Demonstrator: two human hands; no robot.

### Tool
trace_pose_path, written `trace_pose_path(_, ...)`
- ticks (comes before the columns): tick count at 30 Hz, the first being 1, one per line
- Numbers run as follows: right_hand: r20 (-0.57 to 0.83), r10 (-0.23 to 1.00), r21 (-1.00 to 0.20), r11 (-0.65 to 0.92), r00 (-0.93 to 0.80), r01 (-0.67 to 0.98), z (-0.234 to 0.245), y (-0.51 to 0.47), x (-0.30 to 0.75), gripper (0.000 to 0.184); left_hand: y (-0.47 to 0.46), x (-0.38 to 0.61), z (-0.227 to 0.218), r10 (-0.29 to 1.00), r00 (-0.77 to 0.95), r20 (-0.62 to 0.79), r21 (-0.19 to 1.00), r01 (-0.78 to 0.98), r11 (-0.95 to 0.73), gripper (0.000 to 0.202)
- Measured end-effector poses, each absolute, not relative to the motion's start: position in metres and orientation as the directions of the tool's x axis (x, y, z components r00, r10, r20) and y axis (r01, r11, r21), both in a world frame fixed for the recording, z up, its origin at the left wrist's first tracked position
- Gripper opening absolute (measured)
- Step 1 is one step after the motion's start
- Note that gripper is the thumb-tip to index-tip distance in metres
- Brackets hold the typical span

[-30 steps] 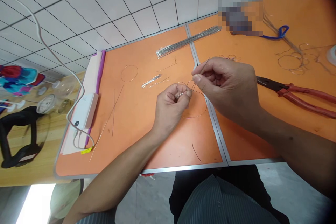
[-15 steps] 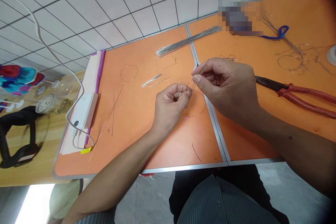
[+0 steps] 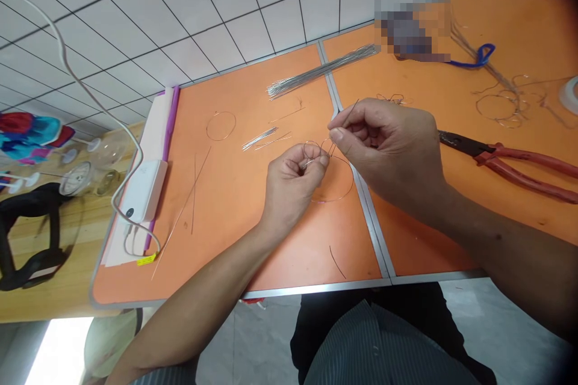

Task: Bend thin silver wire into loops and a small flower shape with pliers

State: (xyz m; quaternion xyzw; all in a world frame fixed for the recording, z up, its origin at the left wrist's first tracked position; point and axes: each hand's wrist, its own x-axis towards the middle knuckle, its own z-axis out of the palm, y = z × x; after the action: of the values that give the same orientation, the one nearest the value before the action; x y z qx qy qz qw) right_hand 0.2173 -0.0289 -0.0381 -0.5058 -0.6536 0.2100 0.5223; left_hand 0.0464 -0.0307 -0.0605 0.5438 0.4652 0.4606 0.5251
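My left hand (image 3: 293, 183) is pinched shut on a thin silver wire with a small loop (image 3: 311, 149) at its fingertips. Just to the right, my right hand (image 3: 388, 150) pinches a straight thin wire (image 3: 349, 114), which rises past the fingers. The two hands nearly touch around the small loops. Under them, a larger wire ring (image 3: 343, 187) lies on the orange tabletop (image 3: 289, 258), partly hidden by my left hand.
A bundle of straight silver wires (image 3: 320, 71) lies at the far side of the table, with a loose wire ring (image 3: 221, 126) to its left. Red-handled pliers (image 3: 519, 168) lie to the right, near tangled wire loops (image 3: 499, 107). A white power bank (image 3: 144, 191) sits at the left.
The view has drifted very slightly. Both hands keep nearly the same pose and grip on the wires.
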Motion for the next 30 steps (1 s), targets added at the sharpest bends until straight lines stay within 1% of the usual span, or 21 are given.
trace_pose_path(4,0.463,0.886,-0.797,0.402,0.029,0.45,-0.038,-0.028,0.22,0.011,-0.029,0.044,-0.06,0.983,0.185,-0.007,1.0,0.028,0.002,0.012)
trace_pose_path(7,0.458,0.889,-0.787,0.408,-0.004,0.462,-0.038,-0.027,0.223,0.012,-0.027,0.042,-0.058,0.978,0.202,-0.051,0.998,0.032,0.046,0.009)
trace_pose_path(11,0.441,0.897,-0.782,0.404,-0.038,0.475,-0.037,-0.025,0.226,0.013,-0.026,0.041,-0.057,0.964,0.237,-0.121,0.992,0.006,0.123,0.012)
trace_pose_path(15,0.431,0.9,-0.779,0.411,-0.072,0.473,-0.037,-0.023,0.226,0.013,-0.024,0.039,-0.058,0.957,0.268,-0.115,0.991,-0.033,0.129,0.014)
trace_pose_path(20,0.409,0.909,-0.793,0.399,-0.082,0.461,-0.038,-0.022,0.226,0.012,-0.022,0.037,-0.061,0.947,0.302,-0.113,0.992,-0.026,0.127,0.023)
trace_pose_path(25,0.386,0.919,-0.819,0.382,-0.082,0.429,-0.042,-0.018,0.228,0.01,-0.02,0.037,-0.06,0.919,0.348,-0.184,0.972,-0.075,0.223,0.034)
trace_pose_path(30,0.361,0.929,-0.839,0.361,-0.08,0.407,-0.045,-0.013,0.229,0.011,-0.018,0.037,-0.062,0.905,0.361,-0.225,0.943,-0.153,0.295,0.036)
